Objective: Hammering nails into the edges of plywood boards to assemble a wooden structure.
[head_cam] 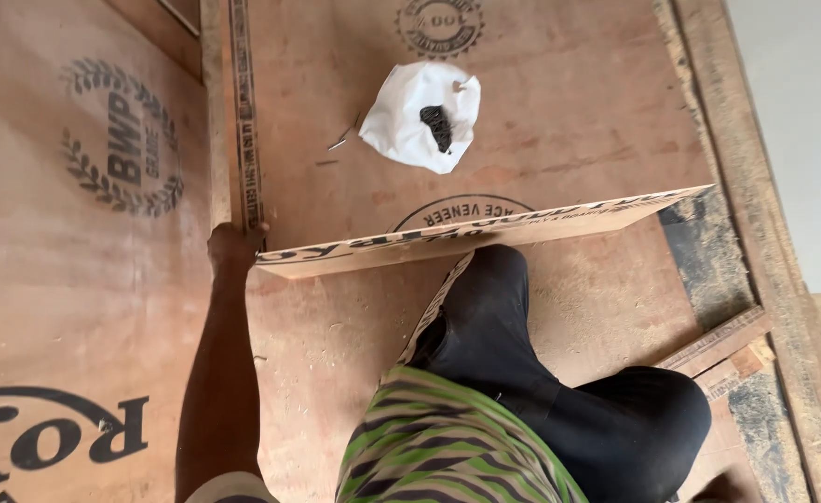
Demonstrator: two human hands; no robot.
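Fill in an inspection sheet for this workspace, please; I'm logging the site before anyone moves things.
Surface: plywood sheets with printed stamps, dusty, laid flat.
Job's things: narrow plywood strip standing on edge across the sheet; its left end is gripped by the left hand.
Clutter: white bag lying open with dark small fasteners inside; a few loose nails beside it.
Grippers: left hand closed on the strip's end; right hand not in view.
Cables: nothing seen.
Surroundings: wooden frame rails on the right, pale floor beyond; the person's dark-trousered knee rests on the sheet.
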